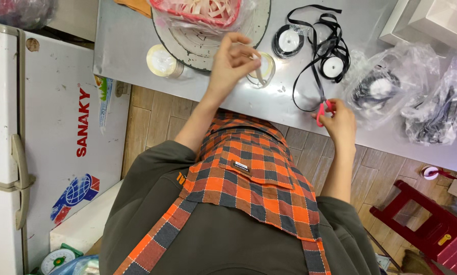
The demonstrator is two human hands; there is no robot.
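My left hand is raised over the steel table and pinches a short strip of cream ribbon between its fingertips. The strip hangs over a small spool of cream ribbon. My right hand rests at the table's near edge, closed on red-handled scissors that point toward a loose tangle of black ribbon. I wear an orange and grey checked apron.
A second cream spool lies left of a round tray carrying a red basket of cream ribbon. Two black ribbon spools and bagged black ribbon lie to the right. White freezer on the left, red stool lower right.
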